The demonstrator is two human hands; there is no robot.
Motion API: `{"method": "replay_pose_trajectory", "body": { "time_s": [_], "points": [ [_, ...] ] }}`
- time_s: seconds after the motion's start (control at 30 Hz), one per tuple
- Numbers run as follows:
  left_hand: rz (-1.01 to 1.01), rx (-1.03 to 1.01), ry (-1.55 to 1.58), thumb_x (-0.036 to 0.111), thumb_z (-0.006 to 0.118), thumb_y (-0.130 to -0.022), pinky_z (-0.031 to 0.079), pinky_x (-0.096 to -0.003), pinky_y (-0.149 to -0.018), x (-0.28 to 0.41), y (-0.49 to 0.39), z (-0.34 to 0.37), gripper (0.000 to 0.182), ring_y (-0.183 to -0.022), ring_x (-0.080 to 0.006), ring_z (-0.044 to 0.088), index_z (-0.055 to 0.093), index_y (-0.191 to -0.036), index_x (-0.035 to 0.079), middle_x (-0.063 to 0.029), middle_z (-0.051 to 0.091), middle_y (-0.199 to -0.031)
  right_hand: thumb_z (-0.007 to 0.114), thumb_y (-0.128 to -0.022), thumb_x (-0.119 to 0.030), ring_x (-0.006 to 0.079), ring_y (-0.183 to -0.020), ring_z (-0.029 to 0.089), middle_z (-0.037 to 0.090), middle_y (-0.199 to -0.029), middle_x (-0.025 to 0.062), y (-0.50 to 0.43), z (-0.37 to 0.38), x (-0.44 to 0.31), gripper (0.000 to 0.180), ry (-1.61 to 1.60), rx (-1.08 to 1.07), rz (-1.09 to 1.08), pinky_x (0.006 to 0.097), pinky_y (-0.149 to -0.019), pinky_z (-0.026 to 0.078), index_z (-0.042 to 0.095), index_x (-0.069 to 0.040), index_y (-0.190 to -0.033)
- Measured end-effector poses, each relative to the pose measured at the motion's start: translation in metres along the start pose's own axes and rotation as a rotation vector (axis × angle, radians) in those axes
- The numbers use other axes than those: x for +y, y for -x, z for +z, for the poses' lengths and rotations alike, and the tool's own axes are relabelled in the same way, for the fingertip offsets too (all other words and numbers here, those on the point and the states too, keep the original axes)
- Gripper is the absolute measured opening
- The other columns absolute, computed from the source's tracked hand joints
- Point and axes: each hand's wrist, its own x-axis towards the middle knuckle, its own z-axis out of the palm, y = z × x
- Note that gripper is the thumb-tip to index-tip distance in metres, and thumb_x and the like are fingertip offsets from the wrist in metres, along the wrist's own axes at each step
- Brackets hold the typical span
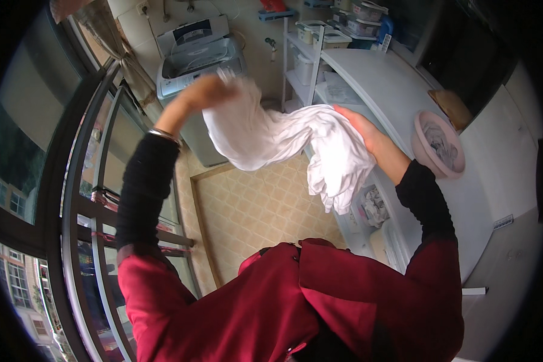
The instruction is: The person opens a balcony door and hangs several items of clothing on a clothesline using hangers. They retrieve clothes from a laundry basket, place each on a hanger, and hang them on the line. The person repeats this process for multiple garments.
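Observation:
A white cloth garment [271, 135] hangs bunched between my two hands, above the tiled floor. My left hand [215, 92], blurred, grips its far left end in front of the washing machine [199, 68], whose lid is up. At the other end my right hand [362, 129] holds the gathered cloth, with the palm and fingers partly behind it. Loose folds drop below the right hand. What kind of garment it is, I cannot tell.
On the grey-white counter [452, 212] at the right stands a pink basin [462, 156] with crumpled fabric inside. Shelves with plastic storage boxes [332, 40] are at the back. A metal window railing [102, 167] runs along the left. Below the counter sit open bins [384, 240].

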Motion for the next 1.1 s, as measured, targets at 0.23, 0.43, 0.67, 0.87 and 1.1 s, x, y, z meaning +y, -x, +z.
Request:
{"method": "replay_pose_trajectory", "body": {
  "time_s": [0.23,0.43,0.67,0.87,1.1],
  "points": [
    [0.930,0.462,0.193,0.017,0.075,-0.061,0.037,-0.0393,-0.098,0.096,0.047,0.054,0.079,-0.122,-0.0337,0.035,0.038,-0.131,0.013,-0.0158,0.037,-0.132,0.052,-0.084,-0.026,0.0220,-0.080,0.063,0.063,-0.092,0.0117,-0.025,0.039,0.001,0.030,0.134,-0.115,0.003,0.0360,-0.074,0.053,0.055,-0.002,-0.102],
    [0.301,0.408,1.139,0.015,0.052,-0.083,0.047,-0.0277,-0.070,0.096,0.021,0.058,0.024,-0.075,-0.0158,0.060,0.059,-0.100,0.001,-0.0091,0.065,-0.085,0.047,-0.090,-0.033,0.0191,-0.091,0.061,0.061,-0.106,0.0120,-0.027,0.049,0.007,0.040,0.086,-0.131,-0.022,0.0329,-0.086,0.048,0.054,0.000,-0.110],
    [0.238,0.652,1.492,0.018,0.051,-0.085,0.043,-0.0214,-0.066,0.086,-0.011,0.045,0.025,-0.073,-0.0065,0.053,0.062,-0.096,-0.002,-0.0007,0.063,-0.083,0.056,-0.087,-0.029,0.0198,-0.102,0.057,0.056,-0.115,0.0129,0.009,0.031,0.009,0.050,0.626,-0.275,-0.129,0.0324,-0.091,0.044,0.044,0.004,-0.122],
    [0.116,0.452,1.619,0.026,0.052,-0.085,0.043,-0.0202,-0.063,0.061,-0.003,0.038,0.030,-0.068,-0.0083,0.055,0.062,-0.091,-0.002,-0.0009,0.061,-0.078,0.058,-0.085,-0.019,0.0143,-0.095,0.057,0.059,-0.104,0.0089,0.040,0.011,-0.024,0.035,0.781,0.108,-0.263,0.0276,-0.084,0.046,0.051,0.003,-0.111],
    [0.136,0.106,1.616,0.017,0.054,-0.080,0.041,-0.0241,-0.073,0.026,0.003,0.045,0.025,-0.078,-0.0108,0.054,0.058,-0.099,0.002,-0.0009,0.060,-0.087,0.052,-0.090,-0.022,0.0143,-0.084,0.060,0.059,-0.098,0.0113,0.031,0.043,-0.046,0.036,0.555,0.073,-0.487,0.0270,-0.071,0.052,0.047,0.006,-0.112]
  ]
}}
